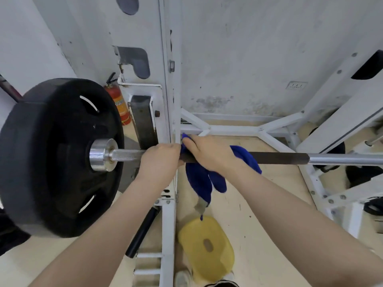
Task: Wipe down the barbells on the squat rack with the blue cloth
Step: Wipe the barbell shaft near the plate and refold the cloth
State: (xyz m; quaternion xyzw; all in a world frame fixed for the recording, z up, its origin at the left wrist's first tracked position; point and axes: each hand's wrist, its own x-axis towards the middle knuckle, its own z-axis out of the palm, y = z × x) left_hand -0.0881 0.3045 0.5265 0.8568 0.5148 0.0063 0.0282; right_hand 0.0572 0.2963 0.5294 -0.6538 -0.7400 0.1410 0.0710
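Observation:
A barbell (279, 158) runs across the view, resting on the white squat rack (169, 100), with a black weight plate (58, 154) on its left end. My left hand (159, 160) is wrapped around the knurled bar just right of the silver collar. My right hand (209, 153) presses the blue cloth (199, 183) over the bar right beside the left hand. The cloth is draped over the bar, and its loose ends hang down below it.
A red fire extinguisher (119, 102) stands by the wall behind the plate. A yellow slipper (207, 245) shows on the floor below. White rack braces (259, 129) cross the floor ahead, and more rack frame (331, 112) rises at the right.

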